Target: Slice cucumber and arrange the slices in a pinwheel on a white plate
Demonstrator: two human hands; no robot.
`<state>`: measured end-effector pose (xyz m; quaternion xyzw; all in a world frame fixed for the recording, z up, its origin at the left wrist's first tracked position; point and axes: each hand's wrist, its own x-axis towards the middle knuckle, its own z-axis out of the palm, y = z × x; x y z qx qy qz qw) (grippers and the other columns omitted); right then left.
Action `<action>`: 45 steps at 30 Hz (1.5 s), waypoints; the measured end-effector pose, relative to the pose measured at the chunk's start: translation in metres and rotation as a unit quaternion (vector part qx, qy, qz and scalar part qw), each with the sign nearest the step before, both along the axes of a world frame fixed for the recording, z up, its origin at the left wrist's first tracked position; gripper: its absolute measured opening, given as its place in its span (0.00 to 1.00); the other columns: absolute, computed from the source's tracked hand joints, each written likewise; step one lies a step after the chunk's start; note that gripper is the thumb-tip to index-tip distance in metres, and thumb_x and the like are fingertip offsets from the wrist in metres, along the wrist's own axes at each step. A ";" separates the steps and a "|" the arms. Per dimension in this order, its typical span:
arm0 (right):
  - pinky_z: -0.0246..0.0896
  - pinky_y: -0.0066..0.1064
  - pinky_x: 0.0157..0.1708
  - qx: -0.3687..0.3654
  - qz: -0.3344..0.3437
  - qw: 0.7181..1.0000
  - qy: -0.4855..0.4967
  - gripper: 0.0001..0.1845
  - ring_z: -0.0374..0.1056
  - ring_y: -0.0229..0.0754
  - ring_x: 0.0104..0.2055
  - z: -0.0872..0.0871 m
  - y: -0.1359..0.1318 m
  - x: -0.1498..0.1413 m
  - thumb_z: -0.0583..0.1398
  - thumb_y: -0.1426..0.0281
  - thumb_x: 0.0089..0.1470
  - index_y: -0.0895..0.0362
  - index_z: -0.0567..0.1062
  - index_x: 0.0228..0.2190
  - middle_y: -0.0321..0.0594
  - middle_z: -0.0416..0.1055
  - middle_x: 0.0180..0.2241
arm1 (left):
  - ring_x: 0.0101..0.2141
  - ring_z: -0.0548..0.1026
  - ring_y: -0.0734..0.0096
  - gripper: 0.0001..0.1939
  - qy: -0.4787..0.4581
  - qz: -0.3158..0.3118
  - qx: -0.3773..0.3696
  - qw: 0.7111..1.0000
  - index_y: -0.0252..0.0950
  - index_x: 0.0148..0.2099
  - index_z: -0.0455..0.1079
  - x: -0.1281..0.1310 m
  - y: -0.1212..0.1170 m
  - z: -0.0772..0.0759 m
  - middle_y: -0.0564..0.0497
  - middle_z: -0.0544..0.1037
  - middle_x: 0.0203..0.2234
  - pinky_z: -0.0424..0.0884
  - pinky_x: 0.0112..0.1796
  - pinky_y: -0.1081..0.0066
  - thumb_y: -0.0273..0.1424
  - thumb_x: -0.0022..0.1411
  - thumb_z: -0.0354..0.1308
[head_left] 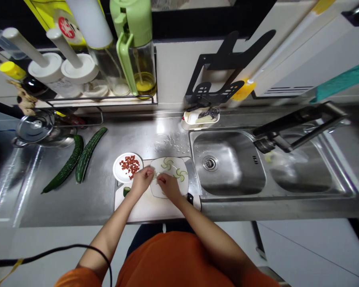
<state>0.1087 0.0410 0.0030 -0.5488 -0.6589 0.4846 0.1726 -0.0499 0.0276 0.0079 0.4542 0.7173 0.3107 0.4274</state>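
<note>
My left hand (142, 179) is closed in a pinch over the left edge of a squarish white plate (173, 191); whatever its fingertips hold is too small to make out. Over the same plate, my right hand (169, 186) has its fingers pressed together, and their contents are hidden. Thin cucumber slices form a pinwheel (168, 163) at the plate's back and another pinwheel (180, 174) on its right; a few pale slices show between my hands. Left of it, a round white plate (117, 169) bears small red pieces (129, 164). A cucumber chunk (126, 191) lies by my left wrist.
Under the plates is a white cutting board (143, 211). A wide-bladed knife (194, 179) lies right of the squarish plate, beside the sink (227, 159). Two whole cucumbers (89, 153) rest on the left counter. A rack (107, 103) with jars and an oil bottle (143, 71) stands behind.
</note>
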 end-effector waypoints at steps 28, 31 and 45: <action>0.53 0.33 0.40 0.088 0.088 0.976 -0.178 0.10 0.61 0.44 0.39 -0.004 0.002 -0.016 0.51 0.77 0.56 0.57 0.72 0.32 0.44 0.69 0.35 | 0.44 0.69 0.63 0.12 0.185 -0.170 0.123 0.960 0.36 0.45 0.69 0.002 0.006 -0.012 0.44 0.73 0.40 0.65 0.46 0.65 0.24 0.60 0.49; 0.54 0.34 0.41 0.119 0.095 0.970 -0.188 0.11 0.60 0.44 0.39 -0.008 0.000 -0.015 0.51 0.77 0.57 0.57 0.73 0.34 0.44 0.69 0.35 | 0.42 0.68 0.63 0.10 0.198 -0.183 0.128 0.954 0.37 0.40 0.70 0.002 0.005 -0.011 0.44 0.72 0.37 0.64 0.44 0.66 0.25 0.61 0.49; 0.53 0.37 0.41 0.238 0.149 0.934 -0.223 0.12 0.59 0.47 0.40 -0.016 -0.007 -0.005 0.53 0.77 0.56 0.58 0.77 0.34 0.44 0.71 0.33 | 0.38 0.69 0.64 0.09 0.250 -0.187 0.168 0.935 0.36 0.40 0.71 0.000 0.000 -0.008 0.46 0.75 0.34 0.66 0.42 0.66 0.27 0.63 0.49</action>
